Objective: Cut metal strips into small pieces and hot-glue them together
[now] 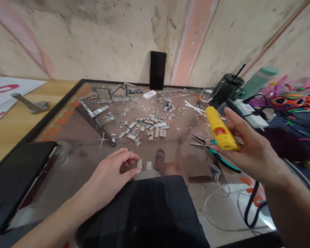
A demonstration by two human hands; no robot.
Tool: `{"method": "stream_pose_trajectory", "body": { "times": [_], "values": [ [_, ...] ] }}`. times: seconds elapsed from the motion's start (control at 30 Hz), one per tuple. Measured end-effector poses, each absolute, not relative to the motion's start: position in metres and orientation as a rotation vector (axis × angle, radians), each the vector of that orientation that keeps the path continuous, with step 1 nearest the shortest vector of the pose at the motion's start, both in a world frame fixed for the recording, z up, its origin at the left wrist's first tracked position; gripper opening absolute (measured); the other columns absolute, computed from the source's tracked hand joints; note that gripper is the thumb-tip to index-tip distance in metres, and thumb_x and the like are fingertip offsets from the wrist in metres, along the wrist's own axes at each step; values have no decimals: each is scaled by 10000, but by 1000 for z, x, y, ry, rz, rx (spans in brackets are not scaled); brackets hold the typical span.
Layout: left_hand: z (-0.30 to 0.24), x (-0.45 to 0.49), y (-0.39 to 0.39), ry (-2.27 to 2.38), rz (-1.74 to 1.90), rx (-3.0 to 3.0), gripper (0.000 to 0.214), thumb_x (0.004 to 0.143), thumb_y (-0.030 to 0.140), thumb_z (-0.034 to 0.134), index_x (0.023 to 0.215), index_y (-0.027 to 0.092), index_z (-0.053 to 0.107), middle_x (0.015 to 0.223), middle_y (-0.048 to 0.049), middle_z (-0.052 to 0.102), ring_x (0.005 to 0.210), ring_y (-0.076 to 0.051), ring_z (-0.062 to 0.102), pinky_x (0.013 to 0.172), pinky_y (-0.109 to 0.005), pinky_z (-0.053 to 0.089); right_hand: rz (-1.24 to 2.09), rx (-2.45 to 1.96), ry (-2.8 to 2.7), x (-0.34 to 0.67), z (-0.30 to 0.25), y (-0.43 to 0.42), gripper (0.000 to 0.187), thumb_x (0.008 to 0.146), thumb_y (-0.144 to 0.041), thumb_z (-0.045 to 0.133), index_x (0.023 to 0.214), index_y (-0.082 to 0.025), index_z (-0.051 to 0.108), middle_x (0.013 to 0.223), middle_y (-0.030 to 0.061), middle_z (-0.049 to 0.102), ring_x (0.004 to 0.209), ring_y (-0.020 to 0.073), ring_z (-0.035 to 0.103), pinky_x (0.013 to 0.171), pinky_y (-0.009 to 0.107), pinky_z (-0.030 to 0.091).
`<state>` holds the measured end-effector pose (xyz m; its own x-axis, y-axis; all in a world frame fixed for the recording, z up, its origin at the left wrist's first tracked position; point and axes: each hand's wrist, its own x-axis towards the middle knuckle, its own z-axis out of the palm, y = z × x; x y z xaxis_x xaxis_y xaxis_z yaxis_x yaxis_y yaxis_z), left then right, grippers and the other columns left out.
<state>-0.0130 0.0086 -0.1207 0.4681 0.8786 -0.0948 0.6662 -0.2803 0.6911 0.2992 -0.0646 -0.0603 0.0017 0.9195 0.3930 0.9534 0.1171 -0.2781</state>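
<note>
My right hand (248,148) is closed around a yellow glue gun (220,129), lifted over the right side of the glass tabletop. Near the front edge, my left hand (116,168) pinches a small beige rectangular piece (139,164) between thumb and forefinger. A second piece (149,165) like it lies just to the right, apart from the fingers. Beyond both hands spreads a loose pile of small grey and beige pieces (144,125). Pliers with teal handles (222,160) lie below the glue gun, jaws apart.
Small grey built frames (116,93) stand at the back left. A phone (157,70) leans on the wall. White sticks (193,107), a dark tumbler (227,88) and a green bottle (258,82) are at the right. A dark flat device (18,179) lies at the left.
</note>
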Motion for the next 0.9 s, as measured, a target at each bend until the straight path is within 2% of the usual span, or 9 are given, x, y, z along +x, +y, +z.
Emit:
{"method": "stream_pose_trajectory", "body": {
  "times": [0.2,0.43,0.6,0.67,0.8,0.9],
  "values": [
    [-124,-13,10,1269,347,2073,154,754,363,565,848,245,600,831,12,554,799,-176,535,720,-303,413,-340,-2053,-2075,334,-70,-70,693,743,-368,551,1373,-192,323,941,96,630,846,284,618,697,413,510],
    [-124,-12,11,1270,346,2143,177,767,365,541,867,231,602,830,2,555,802,-180,536,727,-315,413,-389,-2182,-2222,336,-99,-73,618,777,-339,496,1340,-125,358,1042,143,620,933,308,590,713,421,497],
    [-122,-11,11,1267,348,2199,172,770,359,536,851,229,613,846,-7,574,817,-186,552,724,-316,424,-330,-2186,-2307,334,-96,-76,628,809,-401,472,1348,-109,336,1072,162,598,926,314,593,713,445,497],
    [-122,-10,11,1259,351,2208,164,765,351,543,848,230,617,856,-8,578,824,-186,558,733,-317,429,-330,-2141,-2375,333,-87,-81,627,787,-421,501,1321,-115,382,1084,164,593,918,324,596,722,463,492],
    [-121,-10,10,1230,362,2209,154,760,320,547,855,219,614,877,-10,582,826,-181,570,755,-314,432,-367,-1948,-2462,309,-60,-86,463,810,-389,496,1214,-163,505,1114,134,588,956,313,576,782,475,458],
    [-121,-10,10,1237,372,2245,166,761,325,545,866,216,613,884,-13,584,837,-188,567,753,-315,428,-244,-1749,-2416,265,-48,-79,274,849,-345,491,1022,-167,607,974,104,619,878,243,584,736,376,470]
  ]
}}
